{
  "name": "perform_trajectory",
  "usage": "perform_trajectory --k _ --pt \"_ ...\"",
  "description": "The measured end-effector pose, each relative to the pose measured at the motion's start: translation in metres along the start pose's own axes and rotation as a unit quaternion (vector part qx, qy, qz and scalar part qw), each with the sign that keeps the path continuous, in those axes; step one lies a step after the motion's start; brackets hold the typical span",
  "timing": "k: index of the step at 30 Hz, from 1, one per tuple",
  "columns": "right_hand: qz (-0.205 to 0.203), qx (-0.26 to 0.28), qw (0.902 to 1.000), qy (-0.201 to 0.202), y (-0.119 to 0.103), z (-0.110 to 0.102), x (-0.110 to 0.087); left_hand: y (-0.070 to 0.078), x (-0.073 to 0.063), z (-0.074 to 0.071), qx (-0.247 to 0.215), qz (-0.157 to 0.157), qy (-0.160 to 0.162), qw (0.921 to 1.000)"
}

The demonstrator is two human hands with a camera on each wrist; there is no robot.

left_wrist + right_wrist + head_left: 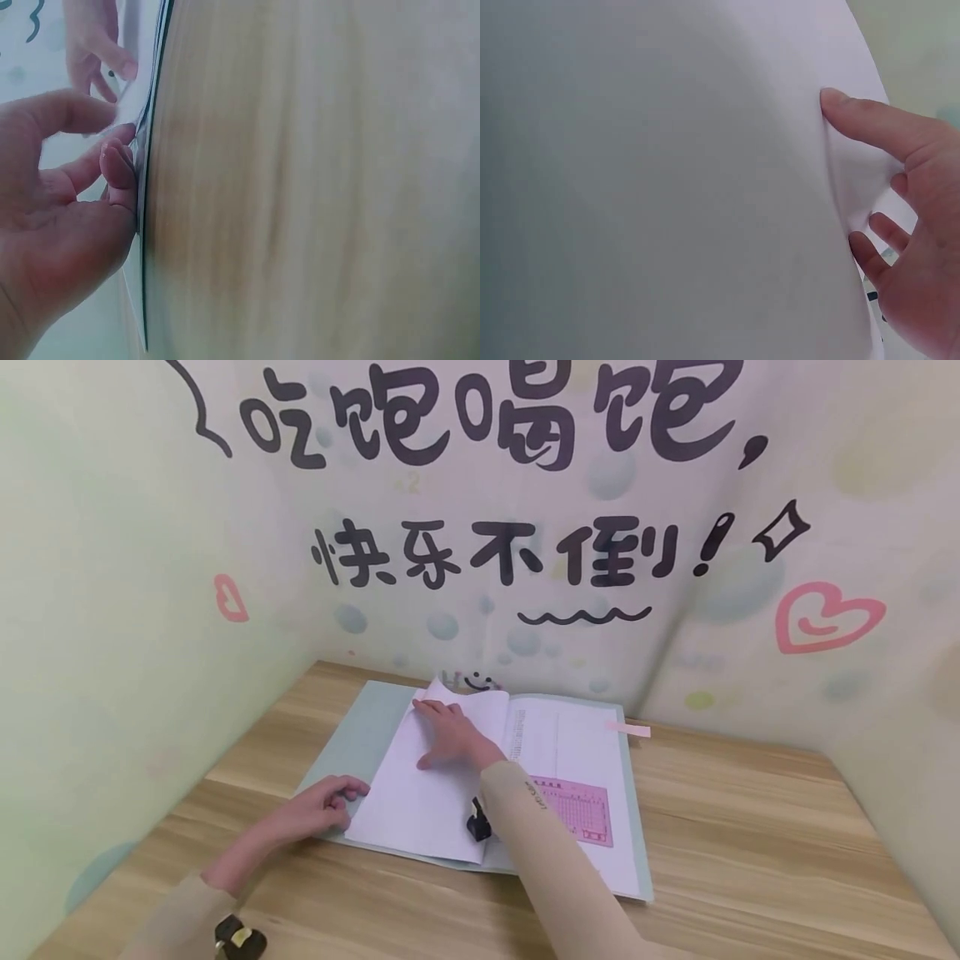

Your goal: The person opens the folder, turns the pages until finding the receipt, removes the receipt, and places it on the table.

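An open folder (347,727) with pale blue-green covers lies on the table, white pages inside. My right hand (453,735) rests spread over the blank white page (420,810) on the left side, fingers towards its upper left edge. In the right wrist view, the thumb and fingertips touch a raised fold of this page (840,180). Beside the page's lower left edge is my left hand (318,806), fingers loosely bent, fingertips right at the edge. The left wrist view shows its thumb apart from the bent fingers, next to the folder's edge (150,150).
On the right-hand page (581,727) lies a pink printed form (581,814), partly behind my right sleeve. A pink tab (630,729) sticks out past the folder's right edge. The wooden table (742,835) meets a patterned wall (480,635) behind.
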State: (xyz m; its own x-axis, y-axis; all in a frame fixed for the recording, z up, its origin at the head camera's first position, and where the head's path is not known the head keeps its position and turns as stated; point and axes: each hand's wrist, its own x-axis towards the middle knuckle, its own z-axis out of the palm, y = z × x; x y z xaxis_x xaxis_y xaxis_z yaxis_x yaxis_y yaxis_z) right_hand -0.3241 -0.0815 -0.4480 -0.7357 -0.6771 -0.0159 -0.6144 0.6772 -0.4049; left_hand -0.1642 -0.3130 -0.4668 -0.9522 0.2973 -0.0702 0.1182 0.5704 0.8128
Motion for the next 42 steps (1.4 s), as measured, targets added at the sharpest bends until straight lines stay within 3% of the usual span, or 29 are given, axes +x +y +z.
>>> perform_trajectory --k 7,13,16,25,34,42 --pt "0.009 -0.010 0.9998 -0.014 0.000 0.001 -0.003 0.003 0.000 0.002 0.002 -0.010 0.001 1.0000" --pt "0.008 -0.028 0.9991 -0.033 -0.003 0.001 -0.004 0.001 0.002 0.001 0.017 0.050 -0.007 0.9986" --pt "0.006 -0.046 0.9979 -0.045 -0.001 0.002 -0.004 0.003 0.002 0.002 0.033 0.062 -0.011 0.9975" --pt "0.003 -0.061 0.9963 -0.061 0.006 0.000 -0.005 0.007 0.003 0.003 0.038 0.051 -0.012 0.9979" --pt "-0.004 -0.069 0.9949 -0.073 -0.002 -0.006 -0.005 0.008 0.000 0.002 0.039 0.042 -0.009 0.9983" --pt "-0.016 0.006 0.9977 -0.065 -0.008 -0.029 -0.016 0.006 -0.001 0.003 0.048 0.043 0.000 0.9979"
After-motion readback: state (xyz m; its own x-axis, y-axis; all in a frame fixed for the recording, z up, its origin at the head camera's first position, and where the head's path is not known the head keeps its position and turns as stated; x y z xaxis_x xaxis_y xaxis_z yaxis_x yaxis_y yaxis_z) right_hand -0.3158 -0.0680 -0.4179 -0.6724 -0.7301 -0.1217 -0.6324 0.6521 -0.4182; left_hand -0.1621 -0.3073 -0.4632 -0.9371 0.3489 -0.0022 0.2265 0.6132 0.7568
